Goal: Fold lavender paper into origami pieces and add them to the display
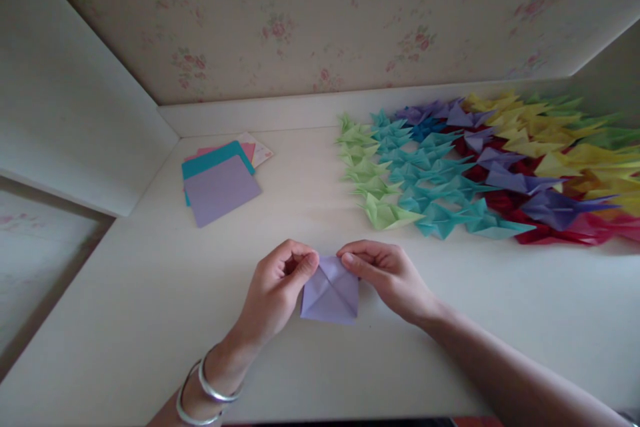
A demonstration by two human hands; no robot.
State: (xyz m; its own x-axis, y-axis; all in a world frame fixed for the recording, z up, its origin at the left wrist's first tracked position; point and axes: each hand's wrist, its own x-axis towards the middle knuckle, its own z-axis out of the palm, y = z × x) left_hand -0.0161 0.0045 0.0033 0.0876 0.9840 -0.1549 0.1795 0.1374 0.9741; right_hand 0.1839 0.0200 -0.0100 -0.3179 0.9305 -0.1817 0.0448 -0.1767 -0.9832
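Observation:
A small square of folded purple origami paper (330,297) is held just above or on the white table in front of me, with diagonal creases crossing its face. My left hand (280,287) pinches its upper left corner between thumb and fingers. At the upper right corner, my right hand (385,277) grips the paper the same way. Both thumbs lie on top, and the fingers behind the paper are partly hidden. Whether the sheet touches the table, I cannot tell.
Loose paper sheets lie at the back left, a purple sheet (223,190) over a teal sheet (220,159) and others. Rows of folded paper cranes (440,220) in several colours fill the back right. A flowered wall (300,20) rises behind the table (150,307).

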